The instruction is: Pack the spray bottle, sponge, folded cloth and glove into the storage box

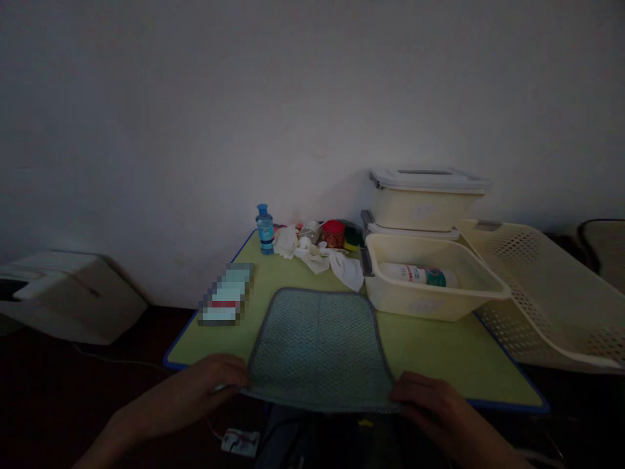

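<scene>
We see the left hand [227, 372] reaching in low with its forearm slanting up from the near left, the fingers pinched narrow on the near left corner of a grey-green rectangular woven cloth [317, 345]. Our right hand [430, 397] mirrors it, wrist bent inward, knuckles upward, fingers curled over the near right corner; in this dim light its thumb seems to be tucked underneath. The cloth is spread nearly flat, with a dark, narrow edging, rounded far corners, a faint crease down the middle and a slightly bowed near edge; it lies over the light green tabletop with a blue rim [439, 358]. To the right of the cloth and a little beyond it, an open cream plastic box [415, 306] holds a white plastic bottle [400, 272] lying on its side, with red lettering and a green label panel that we cannot read. Beyond the cloth, to the left, stands a clear blue bottle with a blue cap [265, 231], its label too small for us to make out.
</scene>
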The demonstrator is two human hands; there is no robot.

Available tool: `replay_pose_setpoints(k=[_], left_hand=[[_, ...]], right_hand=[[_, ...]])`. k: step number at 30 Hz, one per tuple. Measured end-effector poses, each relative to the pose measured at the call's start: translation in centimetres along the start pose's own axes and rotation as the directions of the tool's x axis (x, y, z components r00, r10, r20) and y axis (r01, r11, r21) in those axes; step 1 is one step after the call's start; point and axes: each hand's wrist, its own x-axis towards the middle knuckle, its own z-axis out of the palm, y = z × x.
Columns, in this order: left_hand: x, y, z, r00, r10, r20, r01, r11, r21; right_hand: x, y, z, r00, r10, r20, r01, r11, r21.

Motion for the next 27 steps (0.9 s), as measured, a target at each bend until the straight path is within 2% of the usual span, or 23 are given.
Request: replay_pose_setpoints(k=[3,5,8,10,13,16,19,27], left_hand=[[0.2,-0.8,-0.4,0.997,-0.070,-0.024,0.069,0.996,-0.064],[1.3,-1.1,-1.2,0.995,-0.095,-0.032,0.091,0.990,-0.104],[4.3,-1.5,-2.3,0.996,-0.029,-0.079,0.011,0.975,-0.222],[6.8,-2.1,-2.3,0.986,-0.067,-0.150,0.018,0.952,-0.306],[9.8,-3.6,-1.3,0.929,-0.279,-0.242,0.170,0.904,-0.392],[11.3,-4.8,-0.2,0.839,-0.447,-0.310,0.302,0.857,-0.417],[11.5,-5.1,0.1,0.785,-0.472,-0.401,0.330,0.867,-0.375],[10.9,-4.9,1.1,0.720,-0.460,-0.520,0.418,0.885,-0.204]], right_hand=[[-0.3,0.5,0.6,0.997,0.032,-0.074,-0.028,0.998,0.061],[0.3,0.7,0.4,0.984,0.042,-0.174,-0.028,0.996,0.081],[2.7,1.1,-0.1,0.925,0.109,-0.365,-0.078,0.992,0.098],[4.8,1.6,0.0,0.883,0.200,-0.424,-0.152,0.978,0.146],[7.7,2.7,0.9,0.864,0.291,-0.410,-0.224,0.953,0.203],[9.2,3.7,2.0,0.862,0.309,-0.401,-0.295,0.951,0.098],[9.6,4.2,2.6,0.855,0.316,-0.411,-0.340,0.940,0.015],[10.0,4.3,2.5,0.839,0.435,-0.326,-0.472,0.881,-0.040]])
